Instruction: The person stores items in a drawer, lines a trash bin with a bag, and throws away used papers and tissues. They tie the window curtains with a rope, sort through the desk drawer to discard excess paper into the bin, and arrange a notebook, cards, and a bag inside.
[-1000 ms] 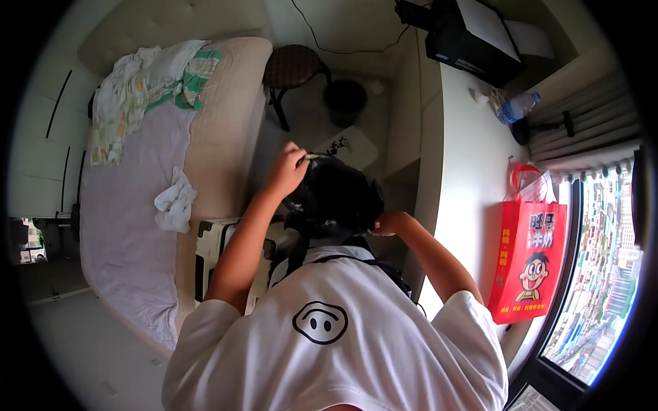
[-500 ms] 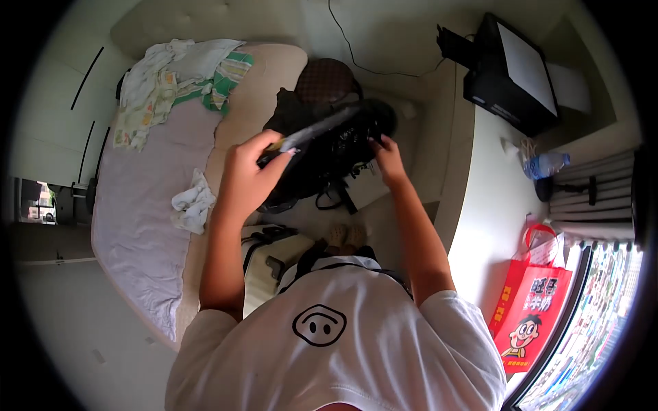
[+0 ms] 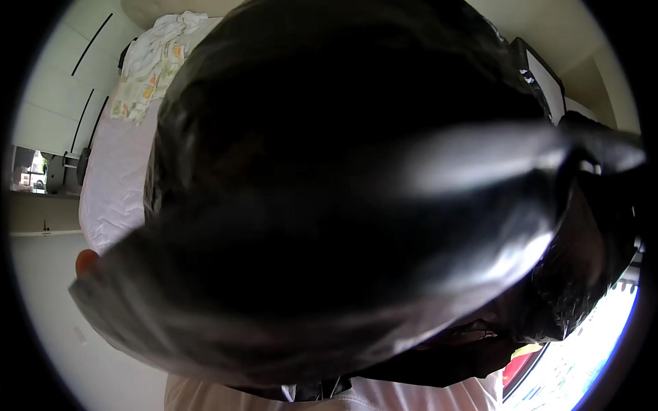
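A black plastic bag (image 3: 343, 274) is spread wide right in front of the camera and fills most of the view, blurred in places by motion. At its far left corner one fingertip of my left hand (image 3: 86, 262) shows, pressed against the bag's edge; the rest of that hand is behind the plastic. My right hand is hidden by the bag, whose bunched part is at the right. Below the bag, a strip of my white shirt is visible.
Behind the bag at the left is a bed (image 3: 120, 188) with crumpled clothes (image 3: 154, 65) on it. White cabinets stand further left. A black printer (image 3: 541, 79) is partly visible at the upper right, and a bright window (image 3: 593, 363) is at the lower right.
The black bag has come up from in front of my body towards the camera and is spread much wider. It now covers the stool, the suitcase, the floor and my arms.
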`<state>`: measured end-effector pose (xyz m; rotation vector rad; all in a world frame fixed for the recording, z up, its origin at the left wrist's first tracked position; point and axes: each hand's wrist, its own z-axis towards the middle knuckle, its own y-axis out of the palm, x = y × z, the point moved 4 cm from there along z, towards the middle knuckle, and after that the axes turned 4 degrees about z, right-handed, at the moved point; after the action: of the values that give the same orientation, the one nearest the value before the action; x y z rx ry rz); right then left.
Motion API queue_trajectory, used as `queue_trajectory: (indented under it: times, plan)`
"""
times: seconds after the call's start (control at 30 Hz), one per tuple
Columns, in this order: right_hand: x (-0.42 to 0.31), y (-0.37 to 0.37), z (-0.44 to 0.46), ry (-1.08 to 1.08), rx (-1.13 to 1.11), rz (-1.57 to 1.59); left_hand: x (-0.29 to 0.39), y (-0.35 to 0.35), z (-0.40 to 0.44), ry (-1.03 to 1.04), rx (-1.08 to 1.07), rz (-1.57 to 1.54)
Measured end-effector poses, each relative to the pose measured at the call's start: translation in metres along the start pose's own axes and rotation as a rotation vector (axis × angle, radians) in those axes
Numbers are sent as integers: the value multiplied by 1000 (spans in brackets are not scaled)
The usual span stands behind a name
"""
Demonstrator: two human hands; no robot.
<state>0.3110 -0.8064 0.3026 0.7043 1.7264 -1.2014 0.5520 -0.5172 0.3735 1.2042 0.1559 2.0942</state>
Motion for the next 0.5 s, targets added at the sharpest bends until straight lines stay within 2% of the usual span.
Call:
queue_trajectory:
  times: [0.1, 0.17, 0.2, 0.23, 0.27, 0.3, 0.37, 0.4, 0.43, 0.5]
  plan:
    - [-3, -2, -1, 102, -70, -199, -3, -8, 5, -54, 23, -19]
    - [-5, 18, 5, 194, -159, -303, -20, -22, 12, -217, 79, 24]
    - [-6, 40, 10, 218, -184, -288, -41, -31, 17, -362, 93, 63]
    - [-6, 65, 15, 224, -181, -206, -73, -47, 23, -546, 6, 219]
    - [-4, 100, 19, 163, -156, 31, -113, -67, 29, -646, -258, 554]
    - [-2, 136, 23, 101, -148, 270, -158, -72, 26, -746, -410, 706]
    - [43, 208, 97, 454, -665, 322, -271, -107, 37, -901, -667, 788]
    - [58, 218, 139, 362, -562, 239, -317, -117, 44, -845, -717, 868]
    - [51, 220, 175, 257, -453, 162, -344, -112, 74, -484, -759, 1150]
    - [-53, 171, 193, -375, -233, 67, -274, -30, 146, -182, -574, 1305]
